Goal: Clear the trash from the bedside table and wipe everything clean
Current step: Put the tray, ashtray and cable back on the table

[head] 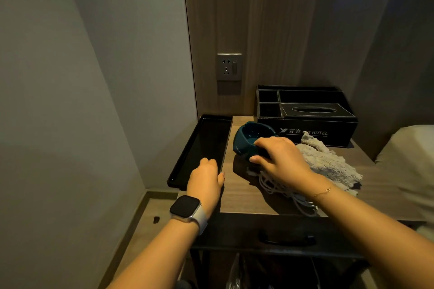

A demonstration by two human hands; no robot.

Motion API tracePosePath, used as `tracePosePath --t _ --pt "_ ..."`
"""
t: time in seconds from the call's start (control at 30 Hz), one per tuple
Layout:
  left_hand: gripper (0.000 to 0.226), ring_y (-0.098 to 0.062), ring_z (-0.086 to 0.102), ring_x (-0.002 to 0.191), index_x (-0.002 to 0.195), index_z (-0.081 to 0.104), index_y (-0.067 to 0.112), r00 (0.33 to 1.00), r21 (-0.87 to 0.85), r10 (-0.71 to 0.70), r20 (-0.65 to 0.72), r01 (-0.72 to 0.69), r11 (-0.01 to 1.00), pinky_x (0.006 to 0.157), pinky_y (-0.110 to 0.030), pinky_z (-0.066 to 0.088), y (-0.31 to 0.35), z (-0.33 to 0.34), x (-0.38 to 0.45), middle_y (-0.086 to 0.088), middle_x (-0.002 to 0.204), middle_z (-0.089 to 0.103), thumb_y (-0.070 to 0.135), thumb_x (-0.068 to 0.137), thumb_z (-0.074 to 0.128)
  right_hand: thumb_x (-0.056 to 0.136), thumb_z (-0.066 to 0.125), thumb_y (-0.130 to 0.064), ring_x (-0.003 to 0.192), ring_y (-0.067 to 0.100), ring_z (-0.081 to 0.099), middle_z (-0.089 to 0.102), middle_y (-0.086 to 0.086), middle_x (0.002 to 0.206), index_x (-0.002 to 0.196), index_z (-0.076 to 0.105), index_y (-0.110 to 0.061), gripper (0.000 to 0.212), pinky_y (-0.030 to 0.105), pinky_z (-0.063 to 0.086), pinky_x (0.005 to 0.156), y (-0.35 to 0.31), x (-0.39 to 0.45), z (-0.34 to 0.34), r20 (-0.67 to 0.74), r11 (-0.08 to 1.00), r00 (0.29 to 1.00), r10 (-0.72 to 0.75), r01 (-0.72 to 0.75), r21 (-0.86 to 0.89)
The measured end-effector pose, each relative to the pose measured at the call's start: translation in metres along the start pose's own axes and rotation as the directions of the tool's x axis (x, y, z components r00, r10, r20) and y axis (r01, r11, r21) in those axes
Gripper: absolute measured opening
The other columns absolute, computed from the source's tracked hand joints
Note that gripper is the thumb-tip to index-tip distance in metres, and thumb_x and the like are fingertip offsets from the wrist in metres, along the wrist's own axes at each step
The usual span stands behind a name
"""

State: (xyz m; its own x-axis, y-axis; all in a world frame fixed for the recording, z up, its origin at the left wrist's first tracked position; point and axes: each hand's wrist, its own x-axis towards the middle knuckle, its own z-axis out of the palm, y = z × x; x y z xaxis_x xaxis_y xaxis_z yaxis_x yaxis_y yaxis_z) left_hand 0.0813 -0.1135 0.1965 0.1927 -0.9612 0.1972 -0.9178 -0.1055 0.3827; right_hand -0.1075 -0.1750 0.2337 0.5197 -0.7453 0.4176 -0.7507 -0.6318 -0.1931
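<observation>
Right hand [279, 159] pinching the tilted teal bowl [249, 139]; left hand [206, 176], fingers curled, on the black tray's [202, 148] near right edge.

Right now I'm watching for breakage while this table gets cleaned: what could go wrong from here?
1. The right hand holds the teal bowl tilted by its rim; it might slip and chip on the table.
2. The white cord lies coiled under that wrist and could snag and be dragged off.
3. The left hand rests on the black tray, which overhangs the table's left edge and may tip.
</observation>
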Motion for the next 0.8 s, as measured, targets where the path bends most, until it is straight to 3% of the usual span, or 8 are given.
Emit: tracePosePath --t 0.13,0.23,0.3,0.4,0.43,0.57,0.8 --pt "0.029 -0.012 0.056 0.093 0.114 0.055 0.019 0.989 -0.240 0.008 -0.151 -0.045 0.970 0.075 -0.022 0.045 0.001 -0.005 0.010 0.002 0.109 0.052 0.038 0.093 0.058 0.086 0.067 -0.035 0.093 0.017 0.059 0.066 0.000 0.101 0.114 0.063 -0.019 0.032 0.028 0.041 0.081 0.006 0.011 -0.023 -0.094 0.999 0.996 -0.009 0.014 0.051" --pt "0.023 -0.013 0.056 0.092 0.107 0.060 0.016 0.937 -0.374 -0.114 -0.331 -0.019 0.927 0.073 -0.018 0.042 -0.025 -0.025 0.027 0.000 0.102 0.056 0.034 0.093 0.059 0.087 0.067 -0.036 0.090 0.015 0.058 0.064 0.000 0.099 0.113 0.063 -0.018 0.032 0.026 0.040 0.075 0.005 0.033 -0.031 -0.096 0.998 0.994 -0.043 0.048 0.047" --pt "0.031 -0.025 0.055 0.109 0.116 0.058 0.015 0.950 -0.358 -0.220 -0.224 0.129 0.925 0.088 -0.033 0.048 -0.053 -0.029 0.045 -0.007 0.115 0.058 0.035 0.092 0.059 0.086 0.066 -0.037 0.090 0.016 0.057 0.064 0.001 0.098 0.113 0.063 -0.017 0.034 0.027 0.040 0.073 0.000 0.054 -0.035 -0.094 0.997 0.993 -0.070 0.074 0.036" --pt "0.057 -0.032 0.042 0.131 0.145 0.032 0.015 0.910 -0.467 -0.327 0.253 0.411 0.783 0.104 -0.043 0.041 -0.070 -0.021 0.050 -0.014 0.146 0.040 0.035 0.096 0.054 0.084 0.067 -0.041 0.089 0.013 0.054 0.065 0.000 0.097 0.112 0.065 -0.017 0.037 0.028 0.040 0.076 -0.006 0.085 -0.031 -0.111 0.997 0.991 -0.074 0.074 -0.007" --pt "0.059 -0.031 0.038 0.136 0.150 0.023 0.016 0.896 -0.530 -0.303 0.325 0.438 0.726 0.106 -0.041 0.039 -0.070 -0.017 0.048 -0.014 0.151 0.034 0.027 0.099 0.051 0.083 0.067 -0.044 0.087 0.012 0.054 0.065 -0.001 0.094 0.109 0.067 -0.019 0.036 0.030 0.041 0.076 -0.007 0.095 -0.027 -0.120 0.998 0.991 -0.056 0.054 -0.025" --pt "0.059 -0.024 0.029 0.142 0.153 0.018 0.020 0.929 -0.660 -0.280 0.244 0.370 0.654 0.109 -0.036 0.033 -0.075 -0.003 0.039 -0.007 0.156 0.027 0.002 0.101 0.038 0.082 0.067 -0.048 0.085 0.015 0.060 0.067 -0.004 0.088 0.101 0.070 -0.021 0.033 0.031 0.047 0.069 -0.007 0.133 0.004 -0.085 0.998 0.996 0.032 -0.036 -0.047" --pt "0.058 -0.024 0.034 0.139 0.153 0.018 0.021 0.942 -0.635 -0.298 0.155 0.326 0.701 0.106 -0.032 0.034 -0.079 0.003 0.035 -0.008 0.155 0.030 0.003 0.101 0.037 0.083 0.069 -0.043 0.095 0.020 0.065 0.070 0.001 0.104 0.110 0.068 -0.019 0.036 0.033 0.054 0.073 0.013 0.166 0.052 0.043 0.962 0.985 0.169 -0.156 -0.226"
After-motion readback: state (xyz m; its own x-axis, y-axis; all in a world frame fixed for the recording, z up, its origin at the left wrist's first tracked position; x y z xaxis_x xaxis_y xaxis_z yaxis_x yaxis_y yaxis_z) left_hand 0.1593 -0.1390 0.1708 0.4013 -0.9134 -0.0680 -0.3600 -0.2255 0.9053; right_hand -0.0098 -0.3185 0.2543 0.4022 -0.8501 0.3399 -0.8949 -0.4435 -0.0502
